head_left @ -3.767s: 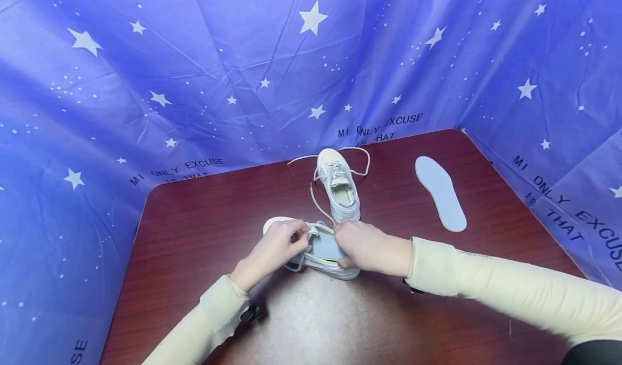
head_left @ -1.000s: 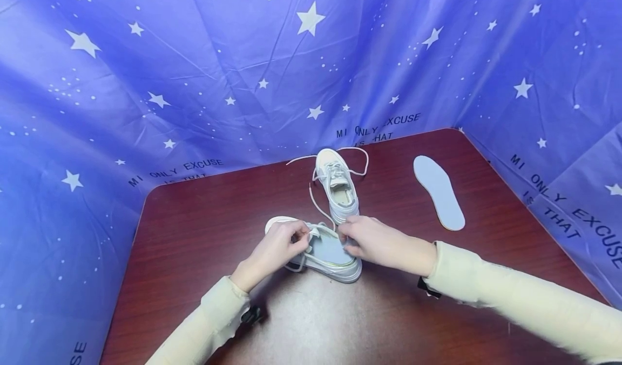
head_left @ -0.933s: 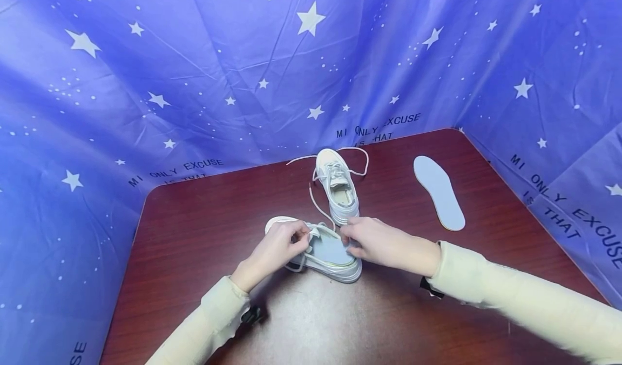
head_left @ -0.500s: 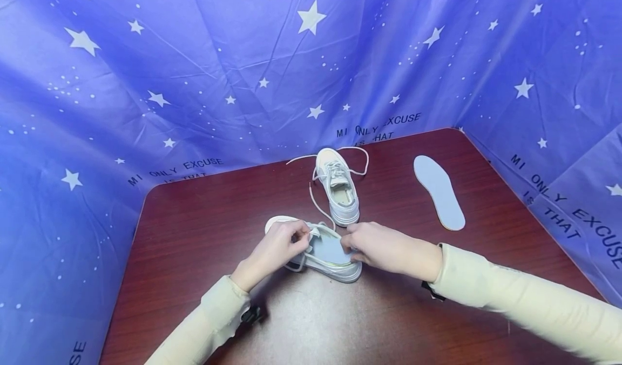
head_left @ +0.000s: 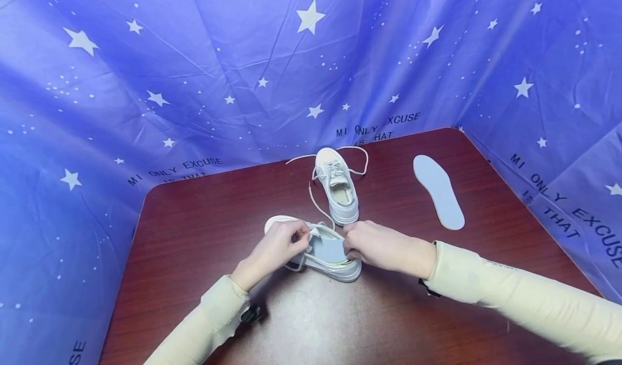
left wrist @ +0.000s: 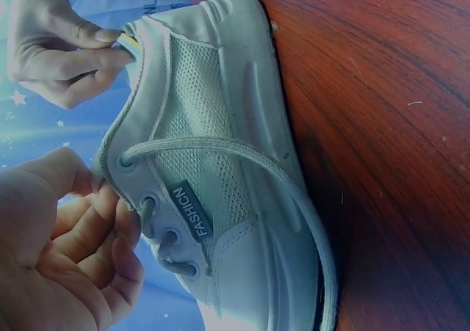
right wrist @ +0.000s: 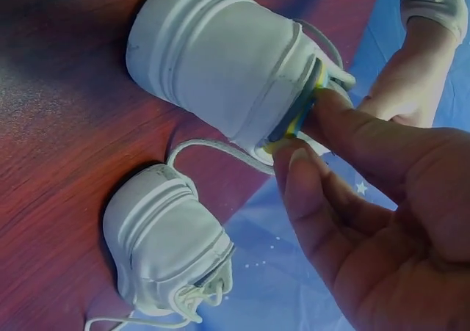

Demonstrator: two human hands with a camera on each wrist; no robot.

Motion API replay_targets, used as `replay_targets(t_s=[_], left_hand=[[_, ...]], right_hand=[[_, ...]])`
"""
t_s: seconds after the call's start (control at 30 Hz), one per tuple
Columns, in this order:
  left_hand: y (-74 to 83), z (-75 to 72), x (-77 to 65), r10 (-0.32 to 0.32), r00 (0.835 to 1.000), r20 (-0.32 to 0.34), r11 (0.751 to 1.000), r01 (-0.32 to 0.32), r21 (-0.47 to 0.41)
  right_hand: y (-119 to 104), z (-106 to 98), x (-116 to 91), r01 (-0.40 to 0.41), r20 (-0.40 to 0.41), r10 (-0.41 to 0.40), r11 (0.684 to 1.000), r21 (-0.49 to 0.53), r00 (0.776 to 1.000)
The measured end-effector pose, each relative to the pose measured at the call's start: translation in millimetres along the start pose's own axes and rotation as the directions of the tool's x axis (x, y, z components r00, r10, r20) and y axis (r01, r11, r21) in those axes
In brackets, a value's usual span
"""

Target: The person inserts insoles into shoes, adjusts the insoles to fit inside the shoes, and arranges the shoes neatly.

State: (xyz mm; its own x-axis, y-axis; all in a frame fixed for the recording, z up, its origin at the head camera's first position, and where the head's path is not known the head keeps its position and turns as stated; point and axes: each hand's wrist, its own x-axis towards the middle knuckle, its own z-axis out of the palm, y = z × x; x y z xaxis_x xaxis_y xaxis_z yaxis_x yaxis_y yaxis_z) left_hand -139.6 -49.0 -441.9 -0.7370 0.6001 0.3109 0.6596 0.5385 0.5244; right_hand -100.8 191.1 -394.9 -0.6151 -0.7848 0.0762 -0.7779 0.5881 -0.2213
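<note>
A white lace-up sneaker (head_left: 335, 270) lies with its toe to the left near the middle of the table. My left hand (head_left: 282, 241) pinches its upper at the front of the opening, by the top eyelets; whether that is the tongue or the edge cannot be made out. Inside the shoe lies a pale grey-blue insole (head_left: 326, 250). At the heel my right hand (head_left: 384, 246) pinches the insole's back end between thumb and fingers. The right wrist view shows the insole's yellow edge (right wrist: 296, 118) standing above the heel collar. The insole's front is hidden in the shoe.
A second white sneaker (head_left: 344, 214) stands just behind, toe away, laces (head_left: 360, 157) loose on the table. Another insole (head_left: 439, 192) lies flat at the right on the reddish-brown table (head_left: 204, 208). A blue star-print cloth (head_left: 204, 57) hangs around the table.
My right hand has drawn back from over the heel and shifted slightly there; it now pinches the insole's end, whose yellow edge shows more than half a second ago. My left hand stays put.
</note>
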Motion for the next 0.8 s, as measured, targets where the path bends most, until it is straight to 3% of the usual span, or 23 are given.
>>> replay_targets(t_s=[0.37, 0.63, 0.8], left_hand=[[-0.1, 0.3, 0.1, -0.008, 1.0, -0.006, 1.0, 0.008, -0.006], [0.1, -0.1, 0.6, -0.021, 1.0, -0.014, 1.0, 0.021, -0.007], [-0.1, -1.7, 0.0, -0.033, 0.999, -0.004, 0.999, 0.033, -0.001]], right_hand=[[1.5, 6.6, 2.8, 0.129, 0.048, -0.124, 0.985, -0.116, 0.991], [-2.9, 0.3, -0.3, 0.007, 0.174, 0.001, 0.999, -0.042, 0.985], [-5.7, -0.2, -2.1, -0.026, 0.23, 0.035, 0.999, -0.041, 0.973]])
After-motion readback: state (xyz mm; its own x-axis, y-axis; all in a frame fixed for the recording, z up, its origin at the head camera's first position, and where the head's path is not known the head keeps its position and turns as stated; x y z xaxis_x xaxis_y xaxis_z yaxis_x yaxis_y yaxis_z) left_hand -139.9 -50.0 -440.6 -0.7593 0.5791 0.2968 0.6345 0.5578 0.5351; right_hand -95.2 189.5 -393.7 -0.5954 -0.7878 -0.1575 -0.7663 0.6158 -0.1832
